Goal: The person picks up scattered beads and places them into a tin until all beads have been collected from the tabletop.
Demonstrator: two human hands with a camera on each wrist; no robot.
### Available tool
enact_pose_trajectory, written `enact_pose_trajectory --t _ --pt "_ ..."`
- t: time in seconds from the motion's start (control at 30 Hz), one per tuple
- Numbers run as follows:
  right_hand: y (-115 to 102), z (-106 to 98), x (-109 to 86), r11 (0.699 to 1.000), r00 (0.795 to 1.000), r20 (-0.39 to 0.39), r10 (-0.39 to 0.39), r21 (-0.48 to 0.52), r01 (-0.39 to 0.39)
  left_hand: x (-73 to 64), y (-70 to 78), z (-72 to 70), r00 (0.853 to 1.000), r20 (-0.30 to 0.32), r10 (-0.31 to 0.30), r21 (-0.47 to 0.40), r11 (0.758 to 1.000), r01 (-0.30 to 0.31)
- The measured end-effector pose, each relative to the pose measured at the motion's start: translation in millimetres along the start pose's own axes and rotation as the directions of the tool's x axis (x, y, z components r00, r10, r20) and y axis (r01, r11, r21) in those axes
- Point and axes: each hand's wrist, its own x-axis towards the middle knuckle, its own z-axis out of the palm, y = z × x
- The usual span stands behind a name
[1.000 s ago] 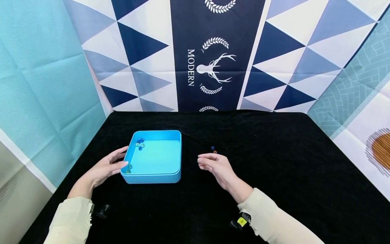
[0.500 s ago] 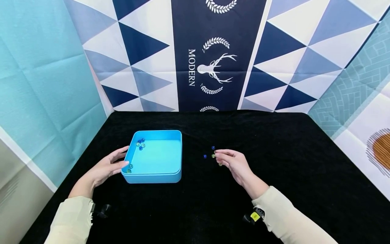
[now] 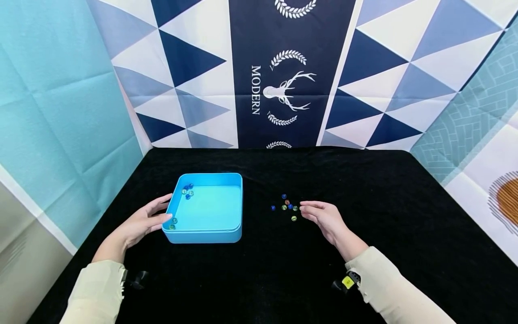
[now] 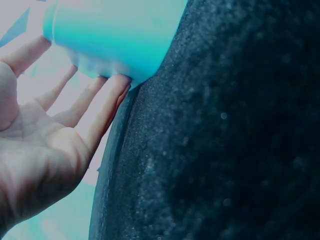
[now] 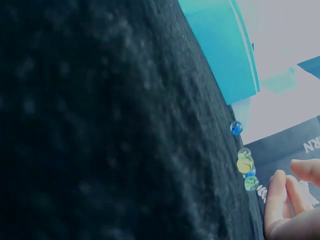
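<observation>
On the left of the head view, a blue square box (image 3: pixel 202 237) holds several glass marbles, some blue ones and a pale one (image 3: pixel 191 193) by its far left corner and two greenish ones near the front left. My left hand (image 3: pixel 139 225) touches the box's left side, its fingertips (image 4: pixel 120 80) against the outer wall and the thumb at the rim. To the right of the box, a loose cluster of blue, green and orange marbles lies on the cloth, among them a yellow-green marble (image 3: pixel 293 218). Just right of this cluster is my right hand (image 3: pixel 328 220), nothing between its thumb and fingers.
A black cloth (image 3: pixel 259 279) covers the table. Behind it hangs a patterned curtain (image 3: pixel 283 90) with triangles and a deer head, and a pale teal curtain (image 3: pixel 60 90) stands at the left. One blue marble (image 3: pixel 273 208) lies nearest the box.
My right hand has moved right, away from the box and past the marbles, which now show beside its fingertips. The left hand and box have stayed in place.
</observation>
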Motion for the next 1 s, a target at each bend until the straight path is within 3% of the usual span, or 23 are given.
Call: enact_pose_trajectory --t 0.17,0.3,0.47,0.63,0.87,1.0 --pt "1.6 -2.9 6.8 0.999 1.000 0.014 0.019 -0.046 -0.018 0.2 -1.0 0.5 1.000 0.000 0.002 0.000 1.000 -0.002" --pt "4.1 -3.3 14.4 0.990 0.999 0.034 0.023 -0.141 -0.018 0.6 -0.9 1.1 1.000 0.000 0.001 -0.010 1.000 -0.001" --pt "3.9 -1.8 23.6 0.960 0.998 0.058 0.018 -0.280 -0.001 0.5 -0.7 1.3 1.000 -0.002 -0.007 -0.007 1.000 0.007" --pt "1.9 -1.1 32.4 0.934 0.997 0.076 0.026 -0.357 0.003 0.7 -1.3 1.3 1.000 -0.003 -0.004 -0.005 1.000 0.004" --pt "1.0 1.2 38.3 0.887 0.998 0.040 0.053 -0.460 -0.029 0.9 -2.7 1.3 1.000 0.001 0.001 -0.002 1.000 -0.001" --pt "1.1 -1.0 39.0 0.921 0.997 0.041 0.060 -0.389 -0.039 1.0 -2.5 1.0 1.000 0.003 0.001 -0.009 1.000 -0.001"
